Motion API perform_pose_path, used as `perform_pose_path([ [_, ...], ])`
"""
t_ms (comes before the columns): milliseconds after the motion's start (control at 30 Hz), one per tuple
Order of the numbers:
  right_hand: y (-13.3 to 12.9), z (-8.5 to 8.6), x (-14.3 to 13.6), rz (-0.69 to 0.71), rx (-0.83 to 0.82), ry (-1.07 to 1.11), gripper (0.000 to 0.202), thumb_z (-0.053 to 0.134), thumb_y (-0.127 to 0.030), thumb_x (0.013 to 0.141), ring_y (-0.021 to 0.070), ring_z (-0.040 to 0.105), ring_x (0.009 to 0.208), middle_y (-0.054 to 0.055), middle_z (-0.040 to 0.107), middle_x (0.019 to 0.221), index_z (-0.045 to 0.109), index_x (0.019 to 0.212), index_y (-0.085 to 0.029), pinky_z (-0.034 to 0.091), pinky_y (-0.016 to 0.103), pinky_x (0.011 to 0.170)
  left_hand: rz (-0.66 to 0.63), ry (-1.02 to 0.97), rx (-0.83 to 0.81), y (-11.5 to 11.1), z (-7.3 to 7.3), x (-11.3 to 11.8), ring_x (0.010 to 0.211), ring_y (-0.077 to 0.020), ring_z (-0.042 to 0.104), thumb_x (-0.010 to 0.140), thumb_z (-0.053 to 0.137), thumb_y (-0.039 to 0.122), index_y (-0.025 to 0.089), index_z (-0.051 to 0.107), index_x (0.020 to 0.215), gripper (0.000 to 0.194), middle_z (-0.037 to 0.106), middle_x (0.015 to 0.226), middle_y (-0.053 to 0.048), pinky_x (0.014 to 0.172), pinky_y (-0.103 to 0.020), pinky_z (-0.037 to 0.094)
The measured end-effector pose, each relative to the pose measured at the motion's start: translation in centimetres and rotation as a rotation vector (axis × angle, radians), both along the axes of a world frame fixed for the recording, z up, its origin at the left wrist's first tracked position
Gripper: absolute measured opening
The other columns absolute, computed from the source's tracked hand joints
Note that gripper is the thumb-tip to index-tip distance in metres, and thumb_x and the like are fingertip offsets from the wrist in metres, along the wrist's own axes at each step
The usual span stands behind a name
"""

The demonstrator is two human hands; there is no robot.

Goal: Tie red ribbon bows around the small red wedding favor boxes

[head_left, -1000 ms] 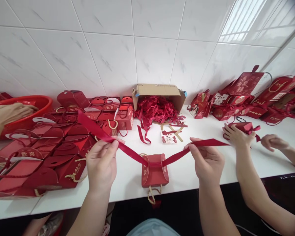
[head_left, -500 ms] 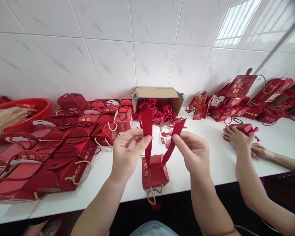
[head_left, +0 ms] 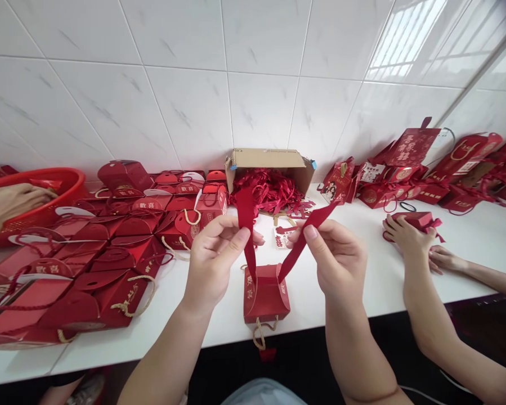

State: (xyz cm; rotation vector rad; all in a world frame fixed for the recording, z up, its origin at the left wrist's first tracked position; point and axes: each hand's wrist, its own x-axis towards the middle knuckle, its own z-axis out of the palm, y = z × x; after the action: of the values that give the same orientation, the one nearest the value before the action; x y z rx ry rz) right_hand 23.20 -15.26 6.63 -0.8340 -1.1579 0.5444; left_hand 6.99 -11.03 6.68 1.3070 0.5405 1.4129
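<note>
White tiled wall (head_left: 180, 107) with barred window reflection (head_left: 407, 42) above white tabletop (head_left: 381, 275).

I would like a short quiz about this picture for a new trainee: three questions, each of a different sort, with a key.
1. True or false: the wearer's left hand and right hand each pinch red ribbon that runs down to a small red box.
2. What lies in the cardboard carton by the wall? a) rope handles; b) loose ribbons; c) paper cups.
3. Which thing does another person's hand reach into at the far left?

Key: 1 true; 2 b; 3 the red basket.
</note>
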Motion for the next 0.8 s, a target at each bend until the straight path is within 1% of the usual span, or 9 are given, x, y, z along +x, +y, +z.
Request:
perform_pose_path([
  [133, 0.1, 0.0, -0.4, 0.008, -0.034, 0.017, 0.011, 0.062, -0.026, 0.087, 0.014, 0.065, 0.063, 0.0, 0.07, 0.071, 0.07, 0.082, -0.02, 0.055, 0.027, 0.06, -0.046, -0.012, -0.036, 0.2, -0.1, 0.2, 0.071, -0.0157, 0.063, 0.081, 0.068, 0.029, 0.023, 0.067, 0.088, 0.009, 0.067, 0.069, 0.001, 0.073, -0.03, 0.05],
  [200, 0.2, -0.1, -0.5, 0.019, -0.042, 0.032, 0.009, 0.062, -0.023, 0.086, 0.0128, 0.064, 0.06, -0.001, 0.069, 0.069, 0.071, 0.089, -0.022, 0.054, 0.026, 0.057, -0.088, -0.007, -0.033, 0.1, -0.1, 0.3, 0.068, -0.0154, 0.061, 0.082, 0.067, 0.032, 0.022, 0.067, 0.084, 0.01, 0.063, 0.064, 0.001, 0.07, -0.029, 0.048],
  [300, 0.3, -0.2, -0.4, 0.022, -0.021, -0.027, 0.019, 0.062, -0.02, 0.086, 0.0091, 0.058, 0.053, -0.002, 0.068, 0.07, 0.072, 0.101, -0.026, 0.05, 0.023, 0.051, -0.152, 0.077, 0.003, -0.2, 0.1, 0.5, 0.057, -0.0129, 0.053, 0.083, 0.065, 0.036, 0.02, 0.066, 0.076, 0.017, 0.057, 0.057, 0.001, 0.058, -0.026, 0.043],
  [400, 0.2, -0.4, -0.1, 0.091, 0.012, -0.194, 0.025, 0.058, -0.019, 0.087, 0.0105, 0.058, 0.061, 0.0, 0.066, 0.077, 0.071, 0.108, -0.027, 0.049, 0.024, 0.055, -0.138, 0.251, 0.049, -0.5, 0.5, 0.6, 0.055, -0.0112, 0.049, 0.082, 0.066, 0.032, 0.019, 0.067, 0.073, 0.016, 0.058, 0.061, 0.0, 0.054, -0.025, 0.04],
  [500, 0.1, -0.6, 0.2, 0.212, 0.048, -0.308, 0.033, 0.063, -0.024, 0.083, 0.0143, 0.058, 0.072, 0.004, 0.063, 0.088, 0.067, 0.116, -0.027, 0.048, 0.026, 0.057, -0.113, 0.368, 0.075, -0.6, 0.7, 0.7, 0.064, -0.0144, 0.055, 0.081, 0.066, 0.029, 0.018, 0.069, 0.077, 0.012, 0.063, 0.068, -0.003, 0.059, -0.026, 0.043],
  [600, 0.3, -1.1, 0.6, 0.23, 0.109, -0.366, 0.032, 0.064, -0.021, 0.083, 0.0147, 0.058, 0.075, 0.003, 0.061, 0.086, 0.068, 0.114, -0.029, 0.05, 0.027, 0.061, -0.142, 0.419, 0.075, -0.4, 0.6, 0.6, 0.065, -0.0143, 0.055, 0.08, 0.066, 0.026, 0.018, 0.068, 0.075, 0.01, 0.063, 0.069, -0.003, 0.06, -0.025, 0.044],
  [667, 0.5, -1.4, 1.0, 0.207, 0.144, -0.398, 0.026, 0.058, -0.016, 0.087, 0.0144, 0.058, 0.075, 0.003, 0.061, 0.083, 0.071, 0.106, -0.028, 0.051, 0.028, 0.065, -0.209, 0.39, 0.021, -0.2, 0.4, 0.3, 0.06, -0.0124, 0.052, 0.081, 0.065, 0.026, 0.019, 0.066, 0.084, 0.008, 0.059, 0.067, -0.001, 0.057, -0.024, 0.042],
  [733, 0.7, -1.6, 1.4, 0.188, 0.187, -0.453, 0.027, 0.054, -0.012, 0.089, 0.0142, 0.059, 0.075, 0.003, 0.061, 0.083, 0.072, 0.101, -0.028, 0.051, 0.028, 0.065, -0.258, 0.297, -0.079, 0.0, 0.1, 0.1, 0.055, -0.0103, 0.046, 0.083, 0.062, 0.028, 0.021, 0.062, 0.099, 0.017, 0.053, 0.063, 0.002, 0.054, -0.023, 0.039],
  [800, 1.0, -1.7, 1.7, 0.155, 0.252, -0.557, 0.03, 0.051, -0.01, 0.089, 0.014, 0.06, 0.075, 0.004, 0.062, 0.087, 0.071, 0.101, -0.028, 0.051, 0.027, 0.065, -0.259, 0.191, -0.167, 0.1, -0.2, -0.1, 0.053, -0.0084, 0.041, 0.085, 0.061, 0.028, 0.022, 0.057, 0.107, 0.023, 0.047, 0.061, 0.005, 0.052, -0.021, 0.037],
])
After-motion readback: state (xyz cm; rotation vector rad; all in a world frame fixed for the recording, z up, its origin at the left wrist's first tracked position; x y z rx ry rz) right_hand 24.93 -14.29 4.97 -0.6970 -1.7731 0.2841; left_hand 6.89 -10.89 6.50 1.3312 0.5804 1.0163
